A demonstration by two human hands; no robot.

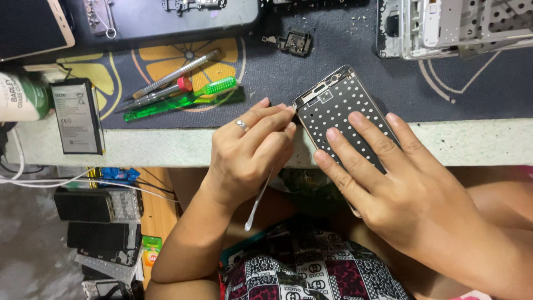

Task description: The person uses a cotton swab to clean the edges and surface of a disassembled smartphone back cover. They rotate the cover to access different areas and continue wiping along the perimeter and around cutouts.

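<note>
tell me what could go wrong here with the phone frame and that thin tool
1. The phone frame hangs over the bench edge, pinned only by the right hand; it might tip or drop if the pressure eases.
2. The left hand works a thin metal pry tool at the frame's edge, close to the right fingertips; a slip could jab them or scratch the frame.

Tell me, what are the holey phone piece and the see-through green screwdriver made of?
The phone frame looks like thin metal with a dark matte face: silvery edges and neat rows of punched holes. The right hand presses it flat while the left hand works at its edge. The green screwdriver seems to be glossy clear plastic, since light shines through it.
</note>
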